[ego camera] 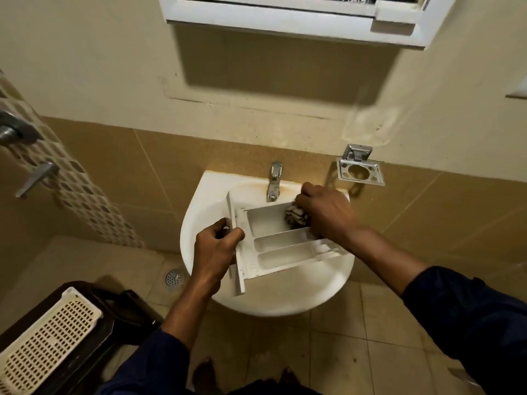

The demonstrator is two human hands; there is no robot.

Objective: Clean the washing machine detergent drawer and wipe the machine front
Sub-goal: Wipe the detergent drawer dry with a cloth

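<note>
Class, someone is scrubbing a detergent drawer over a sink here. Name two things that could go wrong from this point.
1. The left hand grips the drawer only by its front panel, so hard scrubbing could twist it loose into the sink.
2. The right hand presses the cloth close beside the tap, so knuckles might knock it.

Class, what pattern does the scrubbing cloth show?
The cloth shows dark stripes on a pale ground, best seen in the head view.

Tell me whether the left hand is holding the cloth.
No: the right hand holds the cloth inside the drawer, while the left hand grips its front panel.
</note>
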